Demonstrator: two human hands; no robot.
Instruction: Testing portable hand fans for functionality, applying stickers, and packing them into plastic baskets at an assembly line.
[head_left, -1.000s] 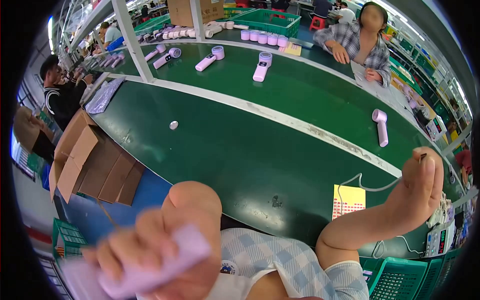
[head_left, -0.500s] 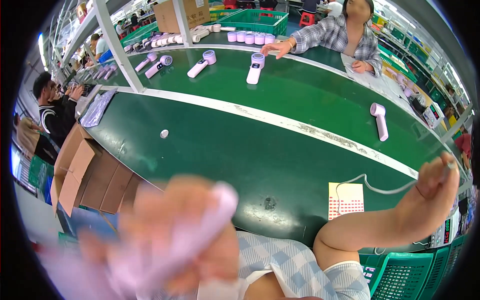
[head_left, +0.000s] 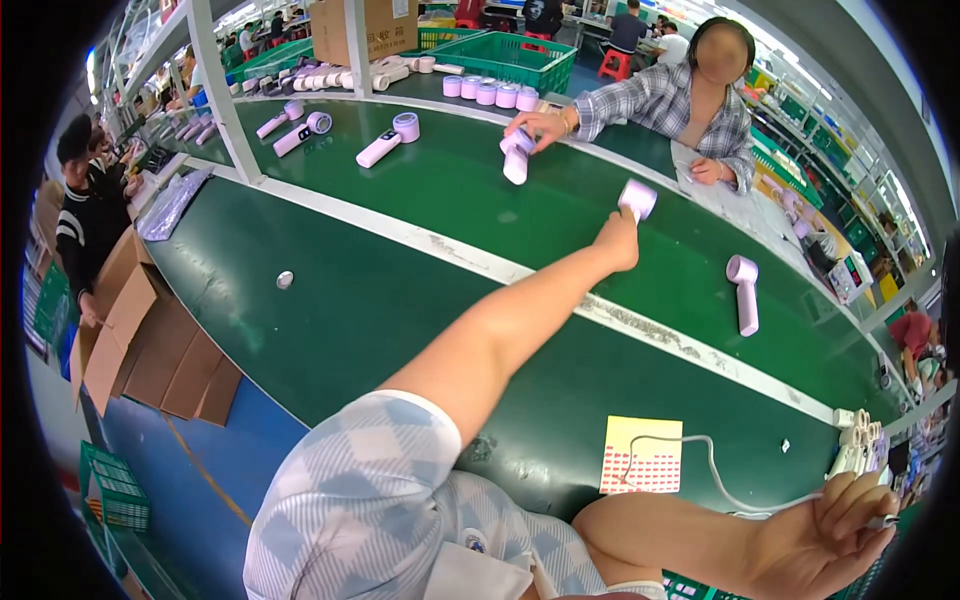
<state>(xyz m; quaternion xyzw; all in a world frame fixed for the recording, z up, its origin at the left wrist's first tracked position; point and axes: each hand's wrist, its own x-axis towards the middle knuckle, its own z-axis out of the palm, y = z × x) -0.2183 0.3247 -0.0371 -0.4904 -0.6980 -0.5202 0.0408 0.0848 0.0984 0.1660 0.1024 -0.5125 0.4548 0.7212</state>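
My left arm stretches far across the table. My left hand (head_left: pixel 617 240) is closed round the handle of a light purple handheld fan (head_left: pixel 638 199), whose round head shows beyond my fingers. At the lower right, my right hand (head_left: pixel 856 527) pinches the plug of a grey cable (head_left: pixel 714 462). This cable loops across a yellow sheet with rows of red stickers (head_left: pixel 640 430). A second purple fan (head_left: pixel 746 295) lies to the right of my left hand. Opposite me, a co-worker's hand (head_left: pixel 540 128) touches another purple fan (head_left: pixel 516 160).
Several handheld fans (head_left: pixel 388 141) lie along the green belt's far left. A white strip (head_left: pixel 420 236) divides the belt from my table. Purple fan heads (head_left: pixel 487 93) line the far edge. Open cardboard boxes (head_left: pixel 165 345) stand at left, and a power supply (head_left: pixel 853 275) at far right.
My left hand has swung from close in front of me out over the belt with the fan. My right hand has lowered with the plug. The co-worker has tilted the fan opposite.
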